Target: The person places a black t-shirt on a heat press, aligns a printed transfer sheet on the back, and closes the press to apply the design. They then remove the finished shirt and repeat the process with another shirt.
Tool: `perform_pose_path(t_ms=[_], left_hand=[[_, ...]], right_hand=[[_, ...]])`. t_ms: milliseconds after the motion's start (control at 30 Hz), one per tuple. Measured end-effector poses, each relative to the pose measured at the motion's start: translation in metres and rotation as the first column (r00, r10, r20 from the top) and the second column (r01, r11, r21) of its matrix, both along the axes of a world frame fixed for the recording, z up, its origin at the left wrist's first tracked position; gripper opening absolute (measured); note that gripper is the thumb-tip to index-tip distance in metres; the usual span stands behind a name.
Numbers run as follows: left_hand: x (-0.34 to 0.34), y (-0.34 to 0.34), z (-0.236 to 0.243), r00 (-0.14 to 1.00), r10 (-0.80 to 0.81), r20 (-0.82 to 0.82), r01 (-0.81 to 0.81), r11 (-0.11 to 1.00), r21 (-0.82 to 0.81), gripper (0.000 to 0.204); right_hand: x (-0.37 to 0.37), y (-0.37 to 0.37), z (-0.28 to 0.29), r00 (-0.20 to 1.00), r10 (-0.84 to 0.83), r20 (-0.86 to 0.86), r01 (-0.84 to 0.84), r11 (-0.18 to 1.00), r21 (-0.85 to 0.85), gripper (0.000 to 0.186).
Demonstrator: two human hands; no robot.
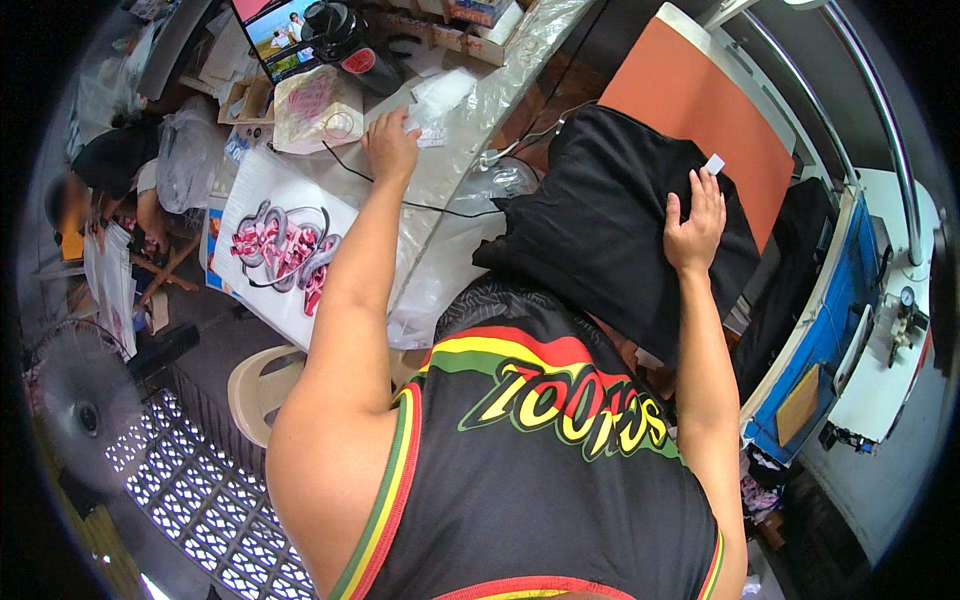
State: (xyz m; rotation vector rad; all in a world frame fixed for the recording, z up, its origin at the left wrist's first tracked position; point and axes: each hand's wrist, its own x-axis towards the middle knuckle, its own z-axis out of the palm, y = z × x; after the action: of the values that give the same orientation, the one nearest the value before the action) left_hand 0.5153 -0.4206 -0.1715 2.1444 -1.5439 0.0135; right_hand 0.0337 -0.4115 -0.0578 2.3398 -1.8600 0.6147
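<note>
On the plastic-covered table, my left hand reaches out with its fingers apart and slightly bent. Small white printed labels lie beside its fingertips, and a crumpled clear plastic bag is just beyond them. Black cloth, perhaps a garment, drapes over an orange pad on my right. My right hand rests flat on that cloth, fingers stretched. A small white tag sits at its fingertips on the cloth; whether they touch it is hard to tell.
A printed white sheet with pink and grey lettering lies left of my arm. Behind stand a black jug, a white packet and a screen. A machine with metal rails is at right. A co-worker sits far left, near a fan.
</note>
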Motion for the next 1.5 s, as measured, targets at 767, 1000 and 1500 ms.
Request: perform_pose_path(t_ms=[767, 1000, 1500], left_hand=[[-0.106, -0.004, 0.114, 0.868, -0.485, -0.105, 0.472, 0.872, -0.131, 0.009], [-0.264, 0.024, 0.164, 0.286, -0.941, 0.18, 0.957, 0.27, -0.108, 0.013], [-0.331, -0.039, 0.145, 0.383, -0.92, 0.087, 0.913, 0.362, -0.191, 0.047]], right_hand=[[0.022, 0.079, 0.043, 0.668, -0.108, 0.737, -0.103, 0.967, 0.235, 0.014], [0.008, 0.069, 0.046, 0.125, -0.723, 0.68, -0.39, 0.594, 0.703, 0.019], [-0.053, -0.017, 0.043, 0.166, -0.752, 0.638, -0.082, 0.634, 0.769, 0.015]])
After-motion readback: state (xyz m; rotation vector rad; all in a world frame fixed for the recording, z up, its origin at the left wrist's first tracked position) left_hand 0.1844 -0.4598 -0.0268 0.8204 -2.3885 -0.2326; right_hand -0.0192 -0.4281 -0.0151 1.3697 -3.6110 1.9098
